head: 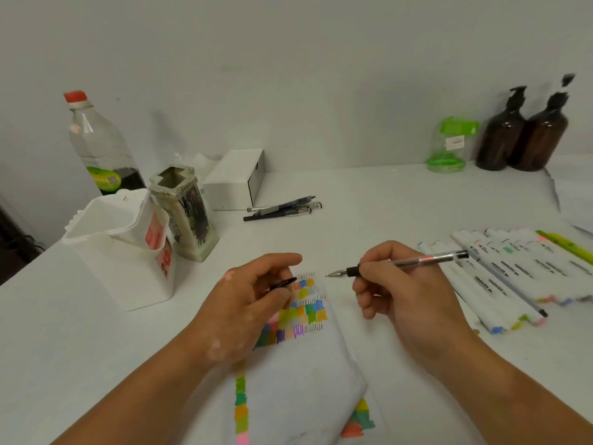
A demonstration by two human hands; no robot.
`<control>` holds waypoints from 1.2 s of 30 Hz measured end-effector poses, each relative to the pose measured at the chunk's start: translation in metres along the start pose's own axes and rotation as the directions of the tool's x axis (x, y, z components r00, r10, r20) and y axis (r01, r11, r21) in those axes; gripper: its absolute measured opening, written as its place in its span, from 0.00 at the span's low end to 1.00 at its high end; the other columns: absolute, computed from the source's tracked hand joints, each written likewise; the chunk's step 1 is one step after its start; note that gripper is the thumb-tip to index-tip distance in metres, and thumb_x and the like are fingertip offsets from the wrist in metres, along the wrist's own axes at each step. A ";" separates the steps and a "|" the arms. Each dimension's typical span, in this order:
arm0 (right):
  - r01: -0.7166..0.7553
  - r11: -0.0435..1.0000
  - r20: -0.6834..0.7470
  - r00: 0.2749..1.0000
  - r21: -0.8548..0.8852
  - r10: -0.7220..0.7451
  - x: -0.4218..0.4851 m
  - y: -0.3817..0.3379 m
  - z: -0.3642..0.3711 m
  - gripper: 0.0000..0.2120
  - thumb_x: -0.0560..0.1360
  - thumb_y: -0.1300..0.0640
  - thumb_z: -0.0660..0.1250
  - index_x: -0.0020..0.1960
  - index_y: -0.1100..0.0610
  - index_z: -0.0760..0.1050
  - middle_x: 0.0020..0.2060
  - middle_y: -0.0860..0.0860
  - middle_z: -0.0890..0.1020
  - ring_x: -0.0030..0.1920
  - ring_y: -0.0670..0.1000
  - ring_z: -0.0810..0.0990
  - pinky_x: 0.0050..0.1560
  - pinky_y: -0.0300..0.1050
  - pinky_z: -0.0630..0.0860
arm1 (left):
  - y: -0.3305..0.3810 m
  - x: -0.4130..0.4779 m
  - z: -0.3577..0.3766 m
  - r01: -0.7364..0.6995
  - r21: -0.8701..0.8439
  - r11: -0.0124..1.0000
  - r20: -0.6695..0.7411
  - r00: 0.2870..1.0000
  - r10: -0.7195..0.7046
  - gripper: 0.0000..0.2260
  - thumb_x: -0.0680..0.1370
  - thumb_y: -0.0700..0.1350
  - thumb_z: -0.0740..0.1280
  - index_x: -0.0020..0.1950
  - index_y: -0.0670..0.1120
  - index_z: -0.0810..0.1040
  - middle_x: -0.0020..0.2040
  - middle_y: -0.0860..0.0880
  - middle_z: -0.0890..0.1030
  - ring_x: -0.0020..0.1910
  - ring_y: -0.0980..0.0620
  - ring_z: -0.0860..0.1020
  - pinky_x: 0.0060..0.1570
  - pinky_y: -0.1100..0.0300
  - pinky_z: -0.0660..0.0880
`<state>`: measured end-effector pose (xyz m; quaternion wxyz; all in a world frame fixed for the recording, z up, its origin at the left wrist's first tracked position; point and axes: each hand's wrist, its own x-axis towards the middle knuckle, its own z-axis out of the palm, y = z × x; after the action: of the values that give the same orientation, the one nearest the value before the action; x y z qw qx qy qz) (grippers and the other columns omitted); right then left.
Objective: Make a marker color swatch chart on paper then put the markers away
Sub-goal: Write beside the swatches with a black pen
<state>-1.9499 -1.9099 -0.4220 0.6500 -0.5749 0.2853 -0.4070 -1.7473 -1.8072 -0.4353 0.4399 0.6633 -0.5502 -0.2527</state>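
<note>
Judging from how things lie, the labelling of the swatch chart (pixel 305 311) is the step in hand. A clear-barrelled pen (pixel 414 261) is gripped in the right hand (pixel 398 297), its bare tip held off the sheet and pointed left. Its black cap (pixel 283 283) is pinched in the fingers of the left hand (pixel 244 306), which lies over the chart's left part. The chart is found on the paper (pixel 308 367) in the middle of the tabletop (pixel 385 200), with black scribbles set beside its coloured rows.

Either the tip is to be lowered to the paper or the cap is to be pushed on; which cannot be told. After that, the markers (pixel 513 271), laid in a row just right of the right hand, are to be gathered.

Open room is offered between the paper and the loose pens (pixel 282 208) farther back. At the left, a white tub (pixel 118 252) is set close to the tabletop's edge, so care is called for there.
</note>
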 end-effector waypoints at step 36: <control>0.067 0.997 0.080 0.994 0.046 -0.070 0.000 -0.002 -0.001 0.08 0.71 0.53 0.76 0.50 0.50 0.86 0.37 0.52 0.84 0.37 0.49 0.82 0.36 0.40 0.79 | 0.022 -0.003 0.017 -0.020 -0.524 0.852 -0.062 0.998 -0.014 0.10 0.68 0.41 0.76 0.48 0.50 0.85 0.44 0.42 0.86 0.44 0.43 0.86 0.43 0.60 0.82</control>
<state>-1.9515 -1.9104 -0.4202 0.6591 -0.5862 0.2297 -0.4114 -1.7728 -1.8099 -0.4245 0.6217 0.5252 -0.4473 -0.3711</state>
